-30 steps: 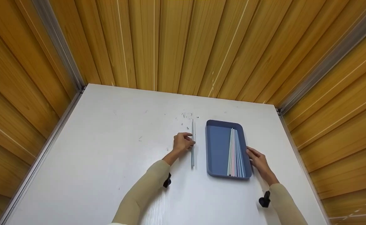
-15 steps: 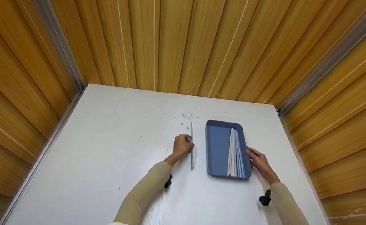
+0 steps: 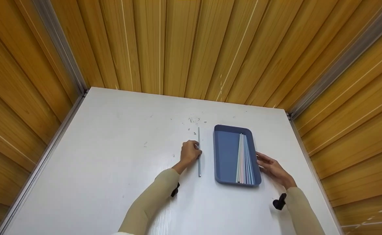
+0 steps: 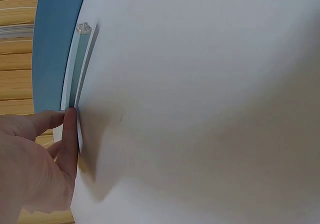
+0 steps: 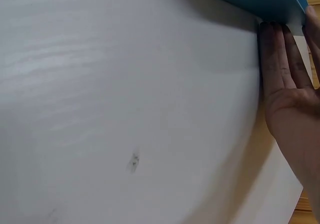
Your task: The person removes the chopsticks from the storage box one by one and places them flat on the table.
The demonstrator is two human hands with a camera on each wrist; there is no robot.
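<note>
Left hand [image 3: 189, 152]: pinches pale stick [image 3: 199, 167].
Right hand [image 3: 273, 168]: straight fingers touch blue tray [image 3: 225, 156].
Tray: between hands, right of stick.

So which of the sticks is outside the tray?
The pale blue-grey stick pinched by the left hand; it's beside the blue tray, while the other sticks lie together inside.

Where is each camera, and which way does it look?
Head: on the head, facing forward and down at the table and tray; left hand, right hand, sleeves show.
Left wrist: on that wrist, facing the left hand pinching a stick.
Right wrist: likewise, facing the right hand touching the tray.
Head and left wrist share the stick.
</note>
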